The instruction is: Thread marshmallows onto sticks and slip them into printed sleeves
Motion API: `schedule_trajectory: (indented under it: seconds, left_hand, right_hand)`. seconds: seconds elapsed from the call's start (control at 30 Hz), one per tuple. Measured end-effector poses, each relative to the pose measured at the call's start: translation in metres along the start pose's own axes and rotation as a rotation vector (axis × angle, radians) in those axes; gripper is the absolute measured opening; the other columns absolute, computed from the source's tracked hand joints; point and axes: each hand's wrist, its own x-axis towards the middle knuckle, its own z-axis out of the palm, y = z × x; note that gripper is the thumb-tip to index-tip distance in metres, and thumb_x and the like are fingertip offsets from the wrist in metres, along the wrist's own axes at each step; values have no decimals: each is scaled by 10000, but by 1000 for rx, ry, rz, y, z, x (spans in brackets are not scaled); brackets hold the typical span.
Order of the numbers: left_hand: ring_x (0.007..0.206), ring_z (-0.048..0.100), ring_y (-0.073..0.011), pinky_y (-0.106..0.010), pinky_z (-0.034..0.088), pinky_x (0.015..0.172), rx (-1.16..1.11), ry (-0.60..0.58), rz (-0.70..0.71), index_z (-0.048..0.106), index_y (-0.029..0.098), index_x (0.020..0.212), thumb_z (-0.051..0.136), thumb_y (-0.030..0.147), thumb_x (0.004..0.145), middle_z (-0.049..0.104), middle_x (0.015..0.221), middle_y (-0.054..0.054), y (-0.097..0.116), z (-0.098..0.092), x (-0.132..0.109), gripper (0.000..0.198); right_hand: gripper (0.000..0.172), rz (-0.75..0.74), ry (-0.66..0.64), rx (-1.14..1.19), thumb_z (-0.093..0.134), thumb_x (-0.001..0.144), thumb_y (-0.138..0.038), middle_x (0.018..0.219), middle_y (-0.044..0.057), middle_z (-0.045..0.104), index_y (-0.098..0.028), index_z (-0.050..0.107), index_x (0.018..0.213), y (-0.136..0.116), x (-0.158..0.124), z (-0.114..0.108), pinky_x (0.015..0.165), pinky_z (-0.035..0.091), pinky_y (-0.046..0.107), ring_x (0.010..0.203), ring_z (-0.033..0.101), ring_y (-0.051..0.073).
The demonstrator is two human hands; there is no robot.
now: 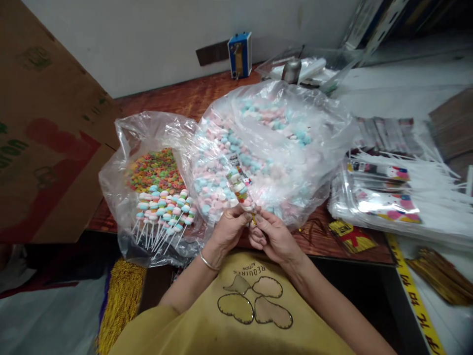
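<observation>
I'm pinching the wrapped candy stick (239,184) low, between fingers of left hand (229,229) and right hand (272,233); it's leaning toward 11 o'clock, marshmallow bag (318,172) sitting beyond at 12.

We cannot see the lower end of the packet (238,181), hidden by the left hand (231,228) and right hand (272,234), nor read its tiny print. Cloudy plastic on the big bag (318,167) blurs many marshmallows (231,141) for us. We lose the carton (55,108) past the left edge, the shirt (244,335) below.
</observation>
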Motion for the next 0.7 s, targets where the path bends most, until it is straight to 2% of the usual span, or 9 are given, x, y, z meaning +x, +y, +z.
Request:
schedule_trajectory:
  seconds: [0.13,0.23,0.3,0.37,0.43,0.53,0.6,0.7]
  left_hand:
    - [842,712,-220,-323,585,739,48,-169,-13,788,148,751,961,469,548,760,1035,-136,10,-1,-6,417]
    - [817,716,-215,-292,576,651,77,-169,-1,766,162,684,945,429,600,755,1009,-115,13,2,-12,332]
    - [771,709,-198,-282,571,611,100,-111,28,768,178,696,923,421,646,751,938,-90,15,6,-14,292]
    - [771,700,-176,-291,593,680,109,-34,130,773,189,708,916,407,666,737,852,-59,17,9,-12,264]
    - [777,690,-153,-294,600,773,90,20,254,765,189,673,931,385,647,713,763,-34,18,11,-9,259]
    - [700,666,-122,-262,593,718,77,49,282,763,186,651,950,364,613,705,733,-22,15,14,-6,261]
    - [651,656,-114,-244,583,651,98,62,228,775,185,677,951,369,605,715,742,-23,9,16,-7,264]
    - [623,658,-118,-249,586,626,133,74,147,787,184,717,951,396,598,730,747,-24,-1,17,-10,294]
  right_hand:
    - [380,237,-174,138,797,828,-457,531,-124,403,-201,523,770,4,-3,-1,338,255,135,370,186,16]
    - [478,271,-207,106,782,800,-563,522,-127,371,-205,482,704,6,-6,1,344,297,163,358,228,24]
    - [453,192,-109,-97,739,818,-589,553,-101,444,-205,515,728,2,-15,0,397,368,196,383,350,49]
    - [352,55,63,-477,665,891,-520,623,-54,552,-199,578,773,-5,-31,-10,488,418,225,477,489,87]
    - [228,-128,296,-911,603,939,-382,678,-23,607,-199,637,808,-15,-52,-27,586,429,246,590,557,118]
    - [158,-332,657,-1329,566,941,-303,831,28,688,-209,673,872,-26,-80,-62,717,450,296,763,627,179]
    - [148,-342,760,-1512,562,925,-283,902,57,692,-206,687,944,-30,-88,-80,757,459,319,817,642,210]
    - [207,-274,756,-1631,574,896,-261,921,63,678,-205,692,1057,-32,-85,-94,751,460,330,810,635,220]
